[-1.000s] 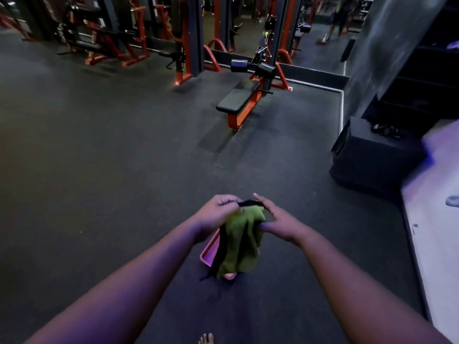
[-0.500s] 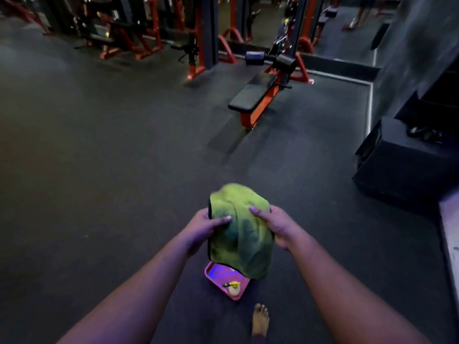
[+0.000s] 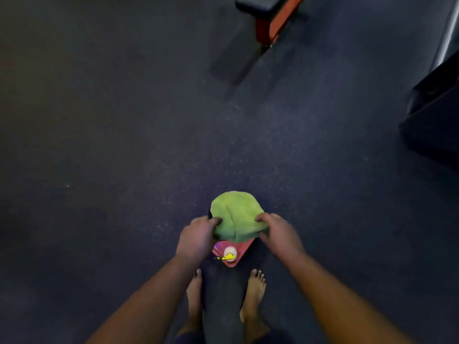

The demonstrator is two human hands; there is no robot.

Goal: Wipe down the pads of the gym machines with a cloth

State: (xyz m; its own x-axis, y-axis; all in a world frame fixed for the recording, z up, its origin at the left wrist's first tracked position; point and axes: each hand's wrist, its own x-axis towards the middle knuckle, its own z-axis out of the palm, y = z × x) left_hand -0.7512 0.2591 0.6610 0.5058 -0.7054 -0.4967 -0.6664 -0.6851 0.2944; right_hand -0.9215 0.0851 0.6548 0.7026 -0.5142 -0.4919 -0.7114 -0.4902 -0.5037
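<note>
A green cloth (image 3: 236, 214) is bunched into a mound low over a pink tray (image 3: 242, 248) on the dark floor. My left hand (image 3: 197, 238) grips the cloth's left edge and my right hand (image 3: 279, 234) grips its right edge. The cloth hides most of the tray. A spray bottle (image 3: 229, 254) with a pale top and a yellow trigger stands in the tray's near corner. The black pad of an orange-framed bench (image 3: 260, 6) shows at the top edge, far from both hands.
My bare feet (image 3: 253, 294) stand just behind the tray on the dark rubber floor (image 3: 111, 145). A black box (image 3: 437, 115) sits at the right edge. The bench's orange leg (image 3: 273, 28) reaches the floor ahead.
The view has tipped down, so the machines at the back are out of frame. Both hands have lowered the cloth towards the tray. My feet have come into view.
</note>
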